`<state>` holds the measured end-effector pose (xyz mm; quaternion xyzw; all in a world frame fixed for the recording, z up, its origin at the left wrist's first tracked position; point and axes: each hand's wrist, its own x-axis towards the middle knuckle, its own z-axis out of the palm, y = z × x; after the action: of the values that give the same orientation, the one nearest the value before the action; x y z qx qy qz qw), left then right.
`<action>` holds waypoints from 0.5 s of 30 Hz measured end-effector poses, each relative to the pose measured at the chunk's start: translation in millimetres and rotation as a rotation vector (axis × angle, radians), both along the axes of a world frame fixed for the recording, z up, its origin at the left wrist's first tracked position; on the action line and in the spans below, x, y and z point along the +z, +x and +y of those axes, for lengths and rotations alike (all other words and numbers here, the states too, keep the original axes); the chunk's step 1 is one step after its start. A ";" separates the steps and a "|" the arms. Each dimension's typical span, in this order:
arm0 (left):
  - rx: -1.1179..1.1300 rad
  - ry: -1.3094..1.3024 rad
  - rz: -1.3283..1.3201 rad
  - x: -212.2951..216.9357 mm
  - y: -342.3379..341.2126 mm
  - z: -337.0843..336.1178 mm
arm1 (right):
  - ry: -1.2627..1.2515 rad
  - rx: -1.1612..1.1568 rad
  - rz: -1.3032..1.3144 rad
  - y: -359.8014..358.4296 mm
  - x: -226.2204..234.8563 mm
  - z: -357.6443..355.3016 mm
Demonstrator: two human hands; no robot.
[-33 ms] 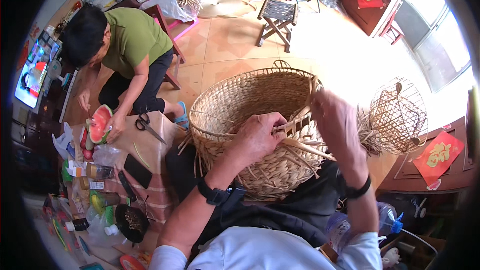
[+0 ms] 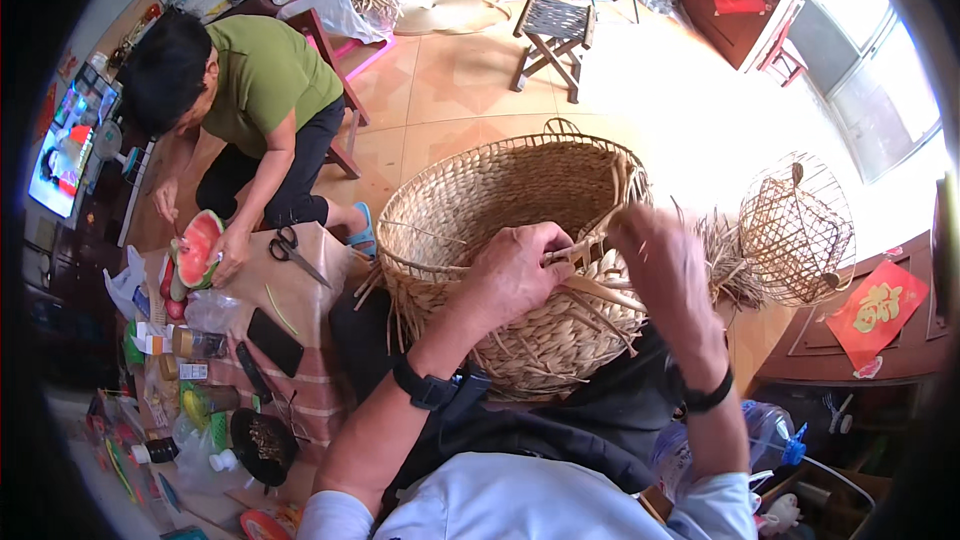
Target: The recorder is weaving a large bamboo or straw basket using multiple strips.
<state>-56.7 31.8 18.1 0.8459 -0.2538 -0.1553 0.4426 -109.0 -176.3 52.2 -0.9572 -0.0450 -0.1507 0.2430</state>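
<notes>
The round, tan, woven-straw basket [image 2: 535,350] sits at twelve o'clock, against the black-trousered lap [image 2: 585,432]. The left hand [image 2: 518,270] pinches a thin, pale straw strand [image 2: 566,252] at the basket's five o'clock; the right hand [image 2: 660,258], apart at four, blurs, its grip unclear. Firm pinching and even, snug pulls would likely serve best.

The person [image 2: 385,435] near me is wearing a pale blue short-sleeved shirt [image 2: 510,498] and black trousers [image 2: 565,437]; a black strap [image 2: 406,377] with a chunky case [image 2: 434,393] is circling one wrist [image 2: 440,352], a plain black wristband [image 2: 708,397] the other.
</notes>
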 end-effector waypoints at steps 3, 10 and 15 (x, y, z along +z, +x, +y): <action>-0.016 -0.249 0.128 -10.8 7.6 -0.8 | 0.195 0.014 0.111 -40.1 -30.3 8.9; -0.096 -0.331 0.695 -0.6 25.0 7.6 | 0.298 -0.071 0.019 -60.6 -55.7 17.3; -0.283 -0.342 0.803 -3.3 33.2 10.8 | 0.215 -0.020 -0.023 -52.8 -49.7 19.6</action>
<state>-23.5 42.5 14.8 0.5903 -0.1973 -0.4857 0.6138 -161.8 -156.6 2.6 -0.9241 -0.0218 -0.1683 0.3423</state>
